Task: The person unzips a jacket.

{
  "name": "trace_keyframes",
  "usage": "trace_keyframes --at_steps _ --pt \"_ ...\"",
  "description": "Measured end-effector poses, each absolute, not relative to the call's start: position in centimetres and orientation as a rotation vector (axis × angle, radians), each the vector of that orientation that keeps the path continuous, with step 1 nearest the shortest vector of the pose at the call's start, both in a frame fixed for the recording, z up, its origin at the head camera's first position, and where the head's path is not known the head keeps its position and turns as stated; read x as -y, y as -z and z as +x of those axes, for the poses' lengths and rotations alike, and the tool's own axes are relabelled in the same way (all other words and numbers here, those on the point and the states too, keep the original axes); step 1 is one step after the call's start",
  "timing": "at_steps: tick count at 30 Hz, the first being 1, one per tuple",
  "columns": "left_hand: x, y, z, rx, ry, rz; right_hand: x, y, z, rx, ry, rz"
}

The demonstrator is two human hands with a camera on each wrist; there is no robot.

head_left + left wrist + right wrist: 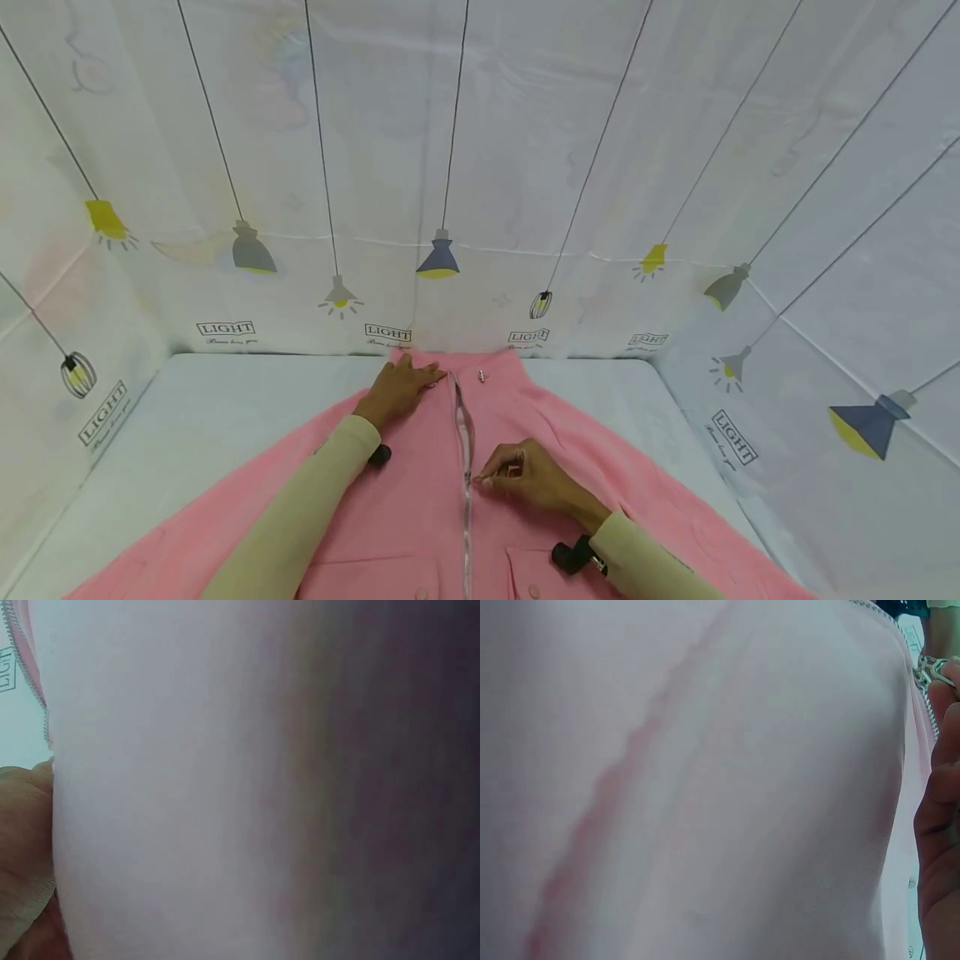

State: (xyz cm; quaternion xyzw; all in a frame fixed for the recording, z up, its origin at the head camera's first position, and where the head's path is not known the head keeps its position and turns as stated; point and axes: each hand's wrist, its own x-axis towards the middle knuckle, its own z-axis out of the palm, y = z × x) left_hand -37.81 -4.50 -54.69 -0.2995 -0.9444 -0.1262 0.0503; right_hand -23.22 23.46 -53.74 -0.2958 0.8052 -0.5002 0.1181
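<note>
I log one pink jacket [390, 508], flat; its zipper [467, 537] runs lengthwise, parted above the slider [468, 477]. Right hand [534, 479] (the nearer) pinches the pull [933, 670]; left hand [397, 390], at the collar [472, 362], grip unclear.

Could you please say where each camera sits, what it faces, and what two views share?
Head: on the head, looking forward and down at the pink jacket; left hand, right hand and pale sleeves show.
Left wrist: on that wrist, facing the jacket, blurred; part of the left hand shows at left.
Right wrist: on that wrist, facing the jacket close up; fingers show at right.
Head and right wrist share the right hand at the zipper pull.
</note>
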Motion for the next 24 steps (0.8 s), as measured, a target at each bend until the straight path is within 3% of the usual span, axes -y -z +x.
trace_keyframes --at_steps 11,24 --pt "5.2 55.2 -36.3 2.694 0.491 -0.949 -23.4 53.9 -22.8 -2.357 1.474 -0.842" --pt "5.7 53.3 -28.6 2.728 0.7 -1.249 -23.4 53.8 -22.8 -2.384 1.446 -0.826"
